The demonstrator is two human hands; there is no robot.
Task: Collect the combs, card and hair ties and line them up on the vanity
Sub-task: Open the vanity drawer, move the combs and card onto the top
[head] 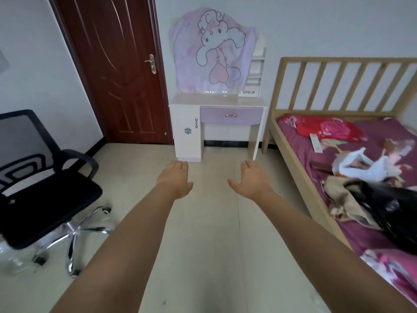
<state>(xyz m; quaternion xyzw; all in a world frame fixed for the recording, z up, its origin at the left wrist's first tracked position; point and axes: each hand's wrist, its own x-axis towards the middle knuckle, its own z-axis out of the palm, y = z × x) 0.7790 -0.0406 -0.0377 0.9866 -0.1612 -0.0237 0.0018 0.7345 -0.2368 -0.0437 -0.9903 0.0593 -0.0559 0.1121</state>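
The white vanity with a lilac drawer stands against the far wall, its mirror draped with a pink cartoon cloth. My left hand and my right hand are stretched out in front of me over the floor, palms down, fingers extended and holding nothing. On the bed to the right a white card-like strip lies on the purple sheet among scattered items. I cannot pick out any combs or hair ties; the clutter on the bed is blurred.
A black office chair on a chrome base stands at the left. A dark red door is closed behind it. The wooden bed frame runs along the right, with a black bag, white cloth and clothes on it.
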